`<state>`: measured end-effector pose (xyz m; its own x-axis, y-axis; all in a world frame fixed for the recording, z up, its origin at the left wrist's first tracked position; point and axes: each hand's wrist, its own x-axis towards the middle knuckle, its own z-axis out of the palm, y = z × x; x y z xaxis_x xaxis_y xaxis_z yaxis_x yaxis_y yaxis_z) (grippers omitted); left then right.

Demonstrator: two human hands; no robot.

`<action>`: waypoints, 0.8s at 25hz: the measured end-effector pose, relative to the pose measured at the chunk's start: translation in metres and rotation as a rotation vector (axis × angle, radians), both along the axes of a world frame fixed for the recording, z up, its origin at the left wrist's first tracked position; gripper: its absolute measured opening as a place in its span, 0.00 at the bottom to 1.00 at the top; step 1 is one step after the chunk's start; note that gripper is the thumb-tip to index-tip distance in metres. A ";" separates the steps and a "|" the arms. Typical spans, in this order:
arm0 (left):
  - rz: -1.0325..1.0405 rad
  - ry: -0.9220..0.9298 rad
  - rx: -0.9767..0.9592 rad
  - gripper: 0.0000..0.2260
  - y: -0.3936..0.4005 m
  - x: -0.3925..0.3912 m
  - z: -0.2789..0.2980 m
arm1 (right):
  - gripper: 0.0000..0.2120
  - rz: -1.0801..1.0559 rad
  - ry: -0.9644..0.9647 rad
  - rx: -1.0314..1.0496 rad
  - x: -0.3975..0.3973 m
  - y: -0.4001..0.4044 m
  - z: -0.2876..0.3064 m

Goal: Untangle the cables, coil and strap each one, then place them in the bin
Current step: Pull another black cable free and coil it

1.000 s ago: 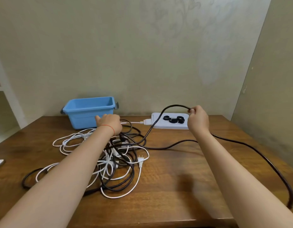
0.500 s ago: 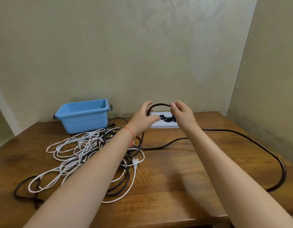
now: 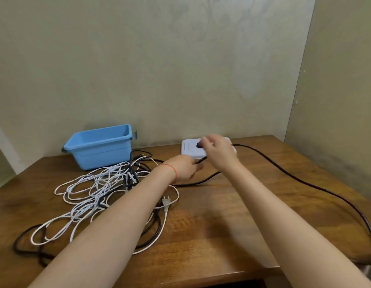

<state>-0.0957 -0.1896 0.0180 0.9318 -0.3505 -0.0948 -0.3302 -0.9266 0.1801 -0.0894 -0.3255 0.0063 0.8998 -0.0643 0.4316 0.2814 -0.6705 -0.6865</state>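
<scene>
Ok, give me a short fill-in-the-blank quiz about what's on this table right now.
1. The bin against the wall is coloured ____.
2. Both hands, left hand and right hand, hold the ____ cable.
3. The tangled cables lie on the table, not yet in the ____.

Answers: blue; black; bin

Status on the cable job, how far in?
Early. Done: nothing; the bin looks empty. In hand: left hand and right hand both grip the black cable, not yet coiled. Left: the tangle, strapping, binning.
</scene>
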 end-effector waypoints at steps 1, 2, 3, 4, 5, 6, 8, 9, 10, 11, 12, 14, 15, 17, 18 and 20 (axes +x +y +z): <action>-0.016 -0.052 0.013 0.11 -0.002 0.000 0.002 | 0.19 0.106 0.029 -0.021 -0.007 0.019 0.000; -0.029 -0.103 0.025 0.09 -0.001 0.000 0.002 | 0.22 0.165 0.053 -0.028 -0.013 0.031 -0.001; -0.024 -0.122 0.012 0.09 0.006 0.001 0.002 | 0.24 0.180 0.060 -0.033 -0.015 0.037 -0.004; -0.007 -0.107 -0.021 0.10 0.018 0.002 0.001 | 0.25 0.162 0.069 -0.049 -0.014 0.038 -0.008; 0.019 -0.065 -0.048 0.14 0.031 0.004 0.000 | 0.25 0.115 0.085 -0.072 -0.012 0.033 -0.013; 0.050 -0.023 -0.045 0.18 0.045 0.006 0.000 | 0.25 0.054 0.093 -0.077 -0.011 0.026 -0.014; 0.133 -0.036 -0.044 0.19 0.076 0.008 -0.003 | 0.23 -0.052 0.079 0.078 -0.009 0.013 -0.011; 0.168 -0.089 -0.081 0.19 0.089 0.010 -0.005 | 0.22 -0.094 0.065 0.232 -0.008 0.007 -0.007; 0.198 -0.155 -0.124 0.19 0.101 0.012 -0.007 | 0.21 -0.126 0.053 0.424 -0.008 0.003 -0.004; 0.224 -0.216 -0.143 0.19 0.109 0.014 -0.008 | 0.21 -0.173 0.040 0.591 -0.007 0.000 -0.001; 0.247 -0.265 -0.128 0.18 0.116 0.015 -0.009 | 0.20 -0.234 0.036 0.700 -0.007 -0.002 0.002; 0.276 -0.303 -0.014 0.15 0.122 0.016 -0.006 | 0.21 -0.322 0.002 0.635 -0.003 -0.008 0.001; 0.286 -0.319 0.043 0.15 0.121 0.016 -0.002 | 0.21 -0.350 -0.040 0.481 -0.001 -0.010 -0.002; 0.279 -0.390 0.143 0.18 0.107 0.017 0.011 | 0.22 -0.280 -0.056 0.181 0.001 0.003 0.002; 0.268 -0.446 0.182 0.20 0.096 0.018 0.017 | 0.22 -0.175 -0.042 0.122 -0.002 0.019 0.010; 0.241 -0.581 0.215 0.16 0.068 0.015 0.027 | 0.20 0.009 -0.015 -0.072 -0.012 0.059 0.020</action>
